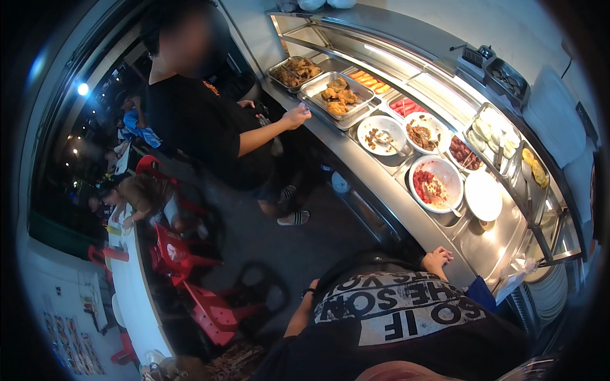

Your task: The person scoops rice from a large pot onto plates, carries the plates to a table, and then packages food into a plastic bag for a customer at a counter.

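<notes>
My right hand (436,262) rests at the front edge of the stainless-steel counter (457,266), with its fingers bent and no object visible in it. Most of my left hand (312,285) is hidden behind my shirt; a dark band circles its wrist. Nearest to my right hand on the counter are a bare steel section and a white bowl of red food (445,183) with a spoon. Beside that bowl stands a blank white oval dish (483,196). Farther along are a white bowl with brown scraps (374,125) and a bowl of shredded brown food (419,135).
Steel trays of fried food (318,86) stand at the counter's far end, under a lit glass display case (419,76). A person in black (200,124) stands before them, one hand raised near a tray. Red plastic chairs (209,309) and a long white table (131,285) line the left.
</notes>
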`<control>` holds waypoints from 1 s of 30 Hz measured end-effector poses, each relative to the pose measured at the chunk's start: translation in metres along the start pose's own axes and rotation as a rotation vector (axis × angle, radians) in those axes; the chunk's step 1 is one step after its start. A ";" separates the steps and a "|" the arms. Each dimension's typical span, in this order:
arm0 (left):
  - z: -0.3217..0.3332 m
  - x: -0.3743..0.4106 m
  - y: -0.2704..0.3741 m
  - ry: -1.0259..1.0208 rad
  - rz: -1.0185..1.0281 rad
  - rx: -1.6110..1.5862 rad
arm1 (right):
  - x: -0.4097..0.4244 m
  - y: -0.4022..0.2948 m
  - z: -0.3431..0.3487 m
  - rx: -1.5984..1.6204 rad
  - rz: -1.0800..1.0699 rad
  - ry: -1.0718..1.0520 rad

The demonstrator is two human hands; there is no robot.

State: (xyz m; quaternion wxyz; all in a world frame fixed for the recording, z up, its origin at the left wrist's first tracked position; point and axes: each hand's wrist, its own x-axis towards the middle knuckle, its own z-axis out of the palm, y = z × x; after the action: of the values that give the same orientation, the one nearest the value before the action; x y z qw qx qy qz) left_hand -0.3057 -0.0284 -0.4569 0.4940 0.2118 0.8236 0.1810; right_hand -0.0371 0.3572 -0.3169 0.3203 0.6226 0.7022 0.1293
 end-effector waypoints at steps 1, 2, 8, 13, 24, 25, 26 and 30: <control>-0.002 0.001 0.001 -0.001 0.003 0.002 | 0.000 0.002 0.003 0.018 -0.015 -0.017; -0.003 0.002 0.001 0.003 0.000 -0.002 | 0.001 0.004 0.001 0.035 -0.036 -0.026; 0.003 -0.019 -0.017 0.117 -0.054 -0.125 | 0.011 0.000 -0.011 -0.001 -0.311 0.035; -0.010 -0.015 0.035 0.177 -0.082 -0.133 | 0.038 0.002 -0.071 0.357 -0.895 -0.048; 0.043 -0.107 0.027 0.547 -0.478 -0.653 | 0.007 -0.230 -0.244 -0.171 -1.831 -0.352; 0.004 -0.132 0.023 0.562 -0.443 -0.663 | 0.014 -0.241 -0.255 -0.108 -1.817 -0.356; -0.008 -0.190 0.032 0.573 -0.458 -0.729 | 0.017 -0.262 -0.264 -0.129 -1.837 -0.359; 0.051 -0.507 0.094 1.767 -0.988 0.147 | 0.004 -0.389 -0.199 -0.333 -2.071 -0.550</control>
State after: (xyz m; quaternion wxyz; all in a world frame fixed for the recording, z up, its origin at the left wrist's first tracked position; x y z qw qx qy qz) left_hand -0.0304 -0.2116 -0.0585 -0.2866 -0.3324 0.8985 -0.0028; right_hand -0.4660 0.3300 -0.3925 0.5009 -0.3161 0.7645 -0.2542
